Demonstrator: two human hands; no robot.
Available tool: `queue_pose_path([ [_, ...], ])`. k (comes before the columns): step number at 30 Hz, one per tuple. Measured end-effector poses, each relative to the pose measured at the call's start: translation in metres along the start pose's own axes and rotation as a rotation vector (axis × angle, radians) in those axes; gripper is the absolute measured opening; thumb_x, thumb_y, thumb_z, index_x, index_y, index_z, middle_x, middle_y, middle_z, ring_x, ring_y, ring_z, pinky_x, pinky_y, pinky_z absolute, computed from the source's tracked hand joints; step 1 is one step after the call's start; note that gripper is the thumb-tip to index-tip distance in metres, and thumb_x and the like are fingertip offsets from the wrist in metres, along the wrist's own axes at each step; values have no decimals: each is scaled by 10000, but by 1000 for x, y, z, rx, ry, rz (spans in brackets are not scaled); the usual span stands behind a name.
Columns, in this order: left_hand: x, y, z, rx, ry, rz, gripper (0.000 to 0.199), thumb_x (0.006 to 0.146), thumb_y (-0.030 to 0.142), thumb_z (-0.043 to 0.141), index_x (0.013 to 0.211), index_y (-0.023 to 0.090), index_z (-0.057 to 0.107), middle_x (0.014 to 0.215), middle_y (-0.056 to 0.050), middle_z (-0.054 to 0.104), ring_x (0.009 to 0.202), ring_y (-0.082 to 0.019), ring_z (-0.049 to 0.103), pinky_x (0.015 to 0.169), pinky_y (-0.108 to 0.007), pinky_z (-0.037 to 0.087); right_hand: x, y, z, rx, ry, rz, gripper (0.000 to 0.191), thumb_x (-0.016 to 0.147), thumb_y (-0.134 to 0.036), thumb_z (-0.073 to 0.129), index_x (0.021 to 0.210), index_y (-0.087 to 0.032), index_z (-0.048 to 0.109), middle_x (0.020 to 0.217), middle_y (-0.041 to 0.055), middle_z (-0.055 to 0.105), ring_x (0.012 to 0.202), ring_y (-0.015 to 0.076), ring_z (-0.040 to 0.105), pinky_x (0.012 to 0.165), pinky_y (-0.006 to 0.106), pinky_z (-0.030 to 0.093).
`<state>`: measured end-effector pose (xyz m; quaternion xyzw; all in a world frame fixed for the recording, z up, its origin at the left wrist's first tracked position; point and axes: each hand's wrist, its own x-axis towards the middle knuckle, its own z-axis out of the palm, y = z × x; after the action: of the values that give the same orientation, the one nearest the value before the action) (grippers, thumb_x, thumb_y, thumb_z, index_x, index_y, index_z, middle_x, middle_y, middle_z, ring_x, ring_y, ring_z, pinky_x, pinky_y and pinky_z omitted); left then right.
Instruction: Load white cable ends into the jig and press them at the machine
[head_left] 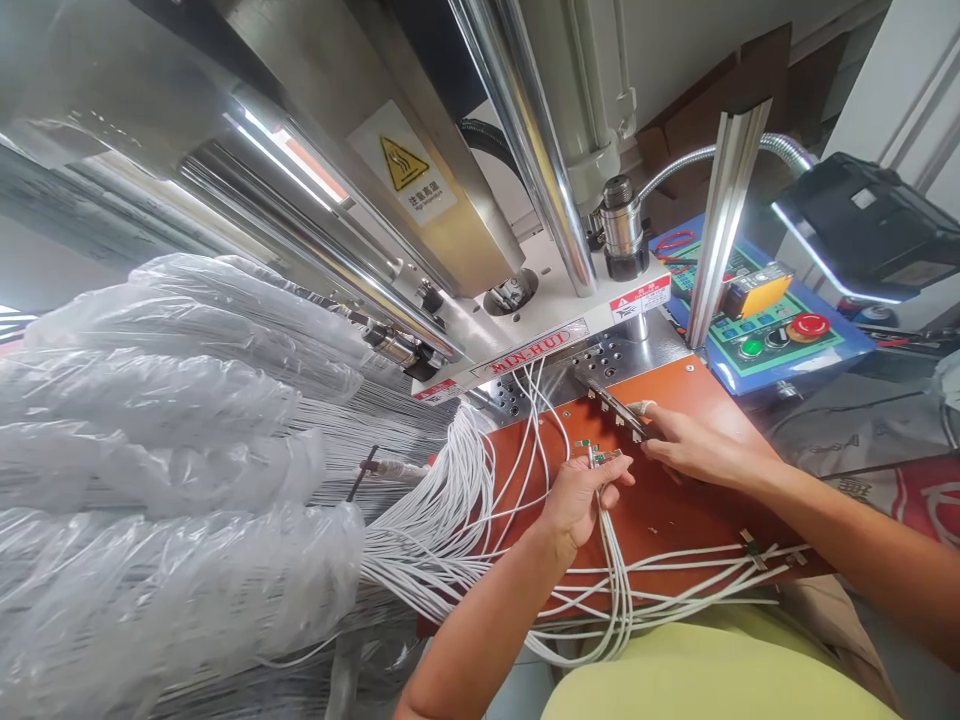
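My left hand is closed on several white cables, pinching them near their ends, where small green circuit boards with metal connectors stick out. The cables hang down from the fingers and curve away to the left. Just to the right, my right hand grips the near end of a narrow metal bar with small metal tabs along its side. A pale covering wraps one fingertip of that hand. The bar's far end points toward the machine's steel bed. Both hands are above the orange-brown work plate.
A press machine with chrome posts stands ahead, bearing a high-temperature label. Plastic-wrapped cable bundles fill the left side. A blue control box with an emergency stop button and a black lamp are at right. Loose cable ends with connectors lie near the plate's front edge.
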<state>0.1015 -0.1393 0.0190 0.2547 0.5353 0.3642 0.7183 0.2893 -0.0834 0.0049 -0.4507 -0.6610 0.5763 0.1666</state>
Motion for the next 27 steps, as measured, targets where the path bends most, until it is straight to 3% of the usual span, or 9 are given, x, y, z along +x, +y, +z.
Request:
queue_pose_path([
  [5,15,12,3,91,-136,-164,284,677,337,792,735,104,640,564,40,498,365,16,245,420,-203,105,-2,0,0,3,-5,-10,156,846,-245,427,999,-214,434,662,-64,486,481,96,458,454,233,367],
  [8,23,18,3,161,-198,-172,294,652,345,787,698,112,614,541,59,447,363,20,222,413,-202,62,-2,-1,1,-45,35,-60,82,856,-253,433,928,-213,434,694,-53,504,522,95,466,491,236,376],
  [13,31,25,3,257,-200,-185,324,610,363,781,672,127,569,521,75,417,370,13,228,401,-196,76,-1,1,1,-44,19,-73,154,879,-293,439,1010,-212,457,722,-48,520,522,98,453,493,244,373],
  [27,36,26,3,212,-213,-165,342,581,314,803,639,136,517,536,67,428,404,8,279,371,-157,107,-2,2,0,-101,30,-88,227,907,-339,414,1086,-208,467,677,-46,536,514,109,457,520,255,368],
])
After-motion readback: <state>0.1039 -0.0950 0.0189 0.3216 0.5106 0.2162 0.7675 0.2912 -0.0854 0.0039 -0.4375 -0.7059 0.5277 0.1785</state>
